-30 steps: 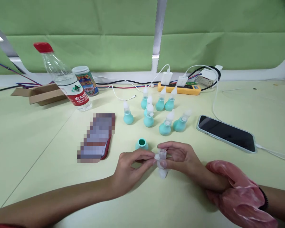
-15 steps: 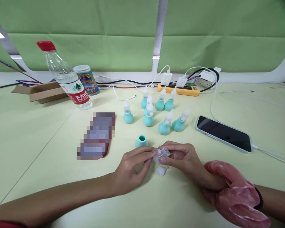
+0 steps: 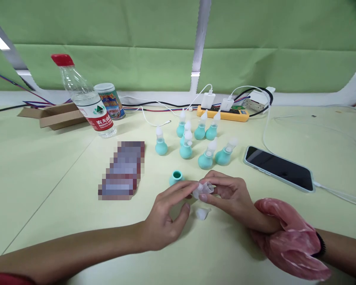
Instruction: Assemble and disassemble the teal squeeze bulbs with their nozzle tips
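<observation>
My right hand (image 3: 233,196) pinches a small clear plastic nozzle tube (image 3: 207,188) between thumb and fingers. Against its left end rest the fingertips of my left hand (image 3: 165,219), whose thumb stands apart from it. On the table just below lies a loose white soft tip (image 3: 201,213). An open-necked teal bulb (image 3: 176,180) stands just beyond my left fingers, partly hidden by them. Farther back are several assembled nasal aspirators (image 3: 186,150), each with a teal bulb, clear middle and white tip; one aspirator (image 3: 224,155) on the right leans over.
A dark phone (image 3: 279,166) with a charging cable lies right. At left are a blurred-out flat object (image 3: 121,170), a water bottle (image 3: 97,118), a can (image 3: 111,103) and an open cardboard box (image 3: 59,116). A yellow power strip (image 3: 222,113) with chargers sits at the back.
My left thumb has come away from the clear tube and dropped lower, leaving the fingers stretched against it. My right hand still holds the tube, shifted very slightly. The view has tilted a little.
</observation>
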Demonstrator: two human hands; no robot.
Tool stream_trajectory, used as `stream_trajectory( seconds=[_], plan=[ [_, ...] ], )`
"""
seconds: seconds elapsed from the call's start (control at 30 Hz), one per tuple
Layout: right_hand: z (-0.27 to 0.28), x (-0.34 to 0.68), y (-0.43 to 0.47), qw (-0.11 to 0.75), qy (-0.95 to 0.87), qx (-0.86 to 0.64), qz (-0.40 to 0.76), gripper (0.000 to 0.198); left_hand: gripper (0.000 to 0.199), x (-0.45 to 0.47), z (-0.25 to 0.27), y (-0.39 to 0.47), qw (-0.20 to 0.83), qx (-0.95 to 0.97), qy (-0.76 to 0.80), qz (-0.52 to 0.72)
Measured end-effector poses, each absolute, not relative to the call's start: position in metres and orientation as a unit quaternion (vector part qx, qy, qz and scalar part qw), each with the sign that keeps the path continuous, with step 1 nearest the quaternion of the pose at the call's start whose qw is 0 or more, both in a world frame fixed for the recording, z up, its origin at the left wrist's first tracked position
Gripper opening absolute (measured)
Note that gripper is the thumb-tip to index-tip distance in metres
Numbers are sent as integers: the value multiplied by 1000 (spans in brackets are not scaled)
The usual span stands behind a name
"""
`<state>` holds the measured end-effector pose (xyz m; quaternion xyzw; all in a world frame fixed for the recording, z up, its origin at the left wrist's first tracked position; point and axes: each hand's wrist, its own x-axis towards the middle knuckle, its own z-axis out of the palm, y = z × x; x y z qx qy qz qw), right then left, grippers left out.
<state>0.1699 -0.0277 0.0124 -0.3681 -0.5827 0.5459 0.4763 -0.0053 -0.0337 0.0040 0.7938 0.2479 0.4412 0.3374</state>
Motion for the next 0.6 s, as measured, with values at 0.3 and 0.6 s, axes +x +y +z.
stream_trajectory(
  seconds=[0.3,0.6],
  plan=[
    [11,172,-28,469,-603,-353,540,22,54,-7,1,-43,360,796,268,407],
    [12,177,-28,444,-659,-352,495,21,55,-6,5,-44,355,798,251,418]
  ],
)
